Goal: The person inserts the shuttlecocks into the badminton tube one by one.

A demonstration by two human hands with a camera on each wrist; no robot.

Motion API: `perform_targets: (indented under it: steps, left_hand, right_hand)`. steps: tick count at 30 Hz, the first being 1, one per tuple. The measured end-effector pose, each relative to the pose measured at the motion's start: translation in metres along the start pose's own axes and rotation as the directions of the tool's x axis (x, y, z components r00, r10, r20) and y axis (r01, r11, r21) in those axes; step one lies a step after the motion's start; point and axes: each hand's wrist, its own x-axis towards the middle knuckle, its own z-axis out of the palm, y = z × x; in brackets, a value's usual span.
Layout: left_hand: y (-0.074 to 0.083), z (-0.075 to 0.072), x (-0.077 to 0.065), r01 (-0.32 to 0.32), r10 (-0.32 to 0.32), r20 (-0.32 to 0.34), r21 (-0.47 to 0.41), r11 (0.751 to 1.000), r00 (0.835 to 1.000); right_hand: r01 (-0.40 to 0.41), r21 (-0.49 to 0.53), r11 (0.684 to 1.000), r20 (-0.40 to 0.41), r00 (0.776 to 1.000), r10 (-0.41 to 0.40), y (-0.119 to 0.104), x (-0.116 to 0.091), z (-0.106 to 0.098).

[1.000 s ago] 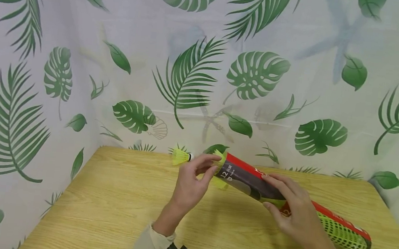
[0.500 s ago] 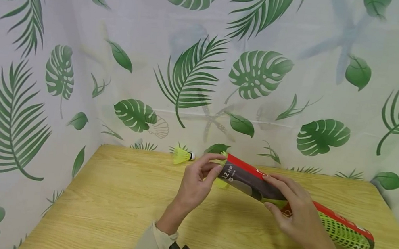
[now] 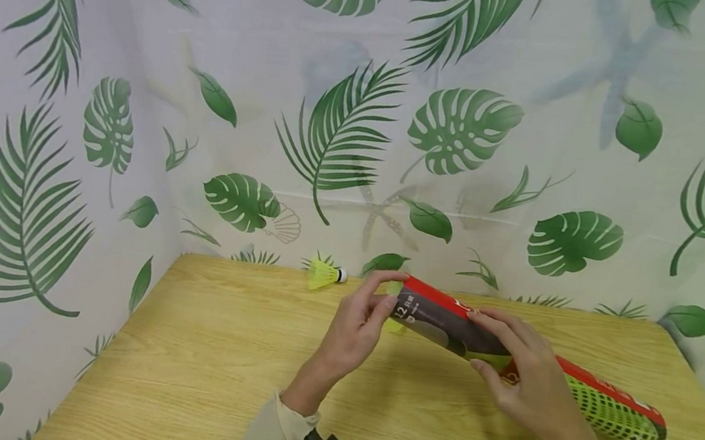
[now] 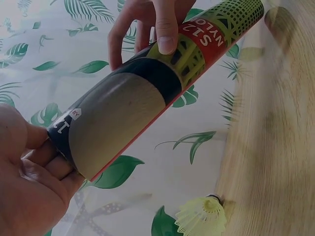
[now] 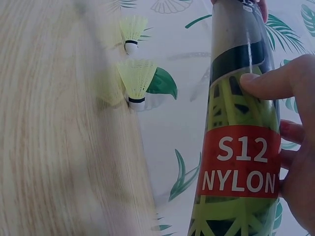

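Observation:
My right hand (image 3: 532,382) grips a long shuttlecock tube (image 3: 435,318) around its middle, thumb on the near side. The tube tilts, its left end raised over the table; red, dark and see-through parts show, with yellow-green shuttlecocks inside its right half. My left hand (image 3: 355,321) is at the raised left end, thumb and fingers curled at the rim. A bit of yellow shuttlecock skirt (image 3: 395,288) shows between them at the mouth. The left wrist view shows the fingertips of this hand (image 4: 37,172) hidden behind the tube's edge.
A yellow shuttlecock (image 3: 324,274) with a white base lies at the table's back edge. Another shuttlecock (image 5: 137,81) lies near it, mostly behind the tube in the head view. A leaf-patterned cloth (image 3: 453,245) stands behind the wooden table (image 3: 215,363).
My left hand has moved slightly right, closer against the tube's mouth. The yellow skirt that stuck out there shows much less now. The right hand keeps its grip.

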Motion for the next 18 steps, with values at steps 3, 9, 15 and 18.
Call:
perform_targets:
  steps: [3, 9, 15, 18]
  left_hand:
    - [0.0, 0.0, 0.0, 0.0, 0.0, 0.003, 0.001, 1.0, 1.0]
    - [0.0, -0.003, 0.0, 0.019, -0.019, -0.001, 0.016, 1.0, 1.0]
    - [-0.005, -0.017, 0.003, 0.017, -0.018, -0.047, -0.003, 1.0, 0.999]
    - [-0.014, -0.029, 0.004, 0.016, -0.02, -0.082, -0.044, 0.999, 0.996]
  right_hand:
    - [-0.001, 0.0, 1.0, 0.003, 1.0, 0.001, 0.001, 0.0, 0.0]
    - [-0.001, 0.004, 1.0, 0.002, 1.0, 0.001, 0.002, -0.001, 0.001]
    - [-0.021, -0.008, 1.0, -0.013, 1.0, 0.021, 0.004, -0.003, -0.002]
    - [-0.021, -0.013, 1.0, -0.027, 0.999, 0.021, 0.006, -0.002, -0.005]
